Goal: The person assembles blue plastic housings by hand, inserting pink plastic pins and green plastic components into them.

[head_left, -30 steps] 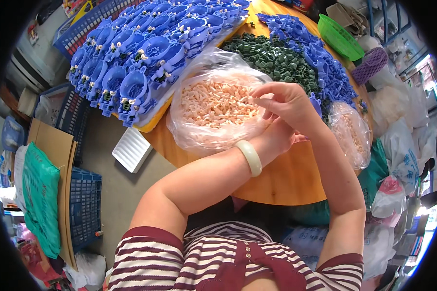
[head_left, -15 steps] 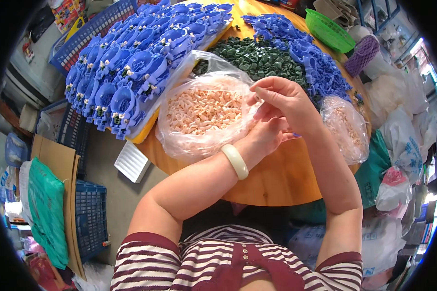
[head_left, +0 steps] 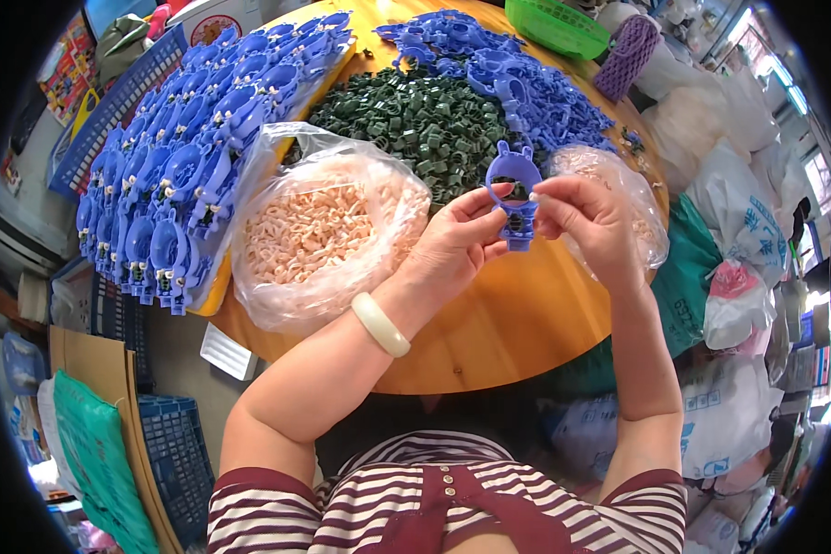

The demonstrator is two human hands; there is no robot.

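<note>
My left hand (head_left: 454,233) grips a blue plastic piece (head_left: 519,243) by its side, upright over the table. The piece has an open ring with two small ears on top and a narrower lower part with dark green in it. A tiny pale part, mostly covered by the fingertips, is pinched in my right hand (head_left: 593,222) against the ring's right edge. Left of my hands, an open clear plastic bag (head_left: 399,198) holds many small pale parts. Beyond them lies a heap of dark green parts (head_left: 415,115), with a heap of blue pieces (head_left: 559,106) beside it.
Rows of blue pieces with pale and green parts cover a yellow-edged board (head_left: 214,282) at left. A second clear bag (head_left: 654,242) of pale parts sits near the round wooden table's (head_left: 471,355) right edge. A green basket (head_left: 559,32) stands at the back, near a purple woven item (head_left: 628,57).
My hands have moved away from the pale parts' bag, and the blue piece now shows plainly between them. The view has shifted, so the tabletop things appear farther left.
</note>
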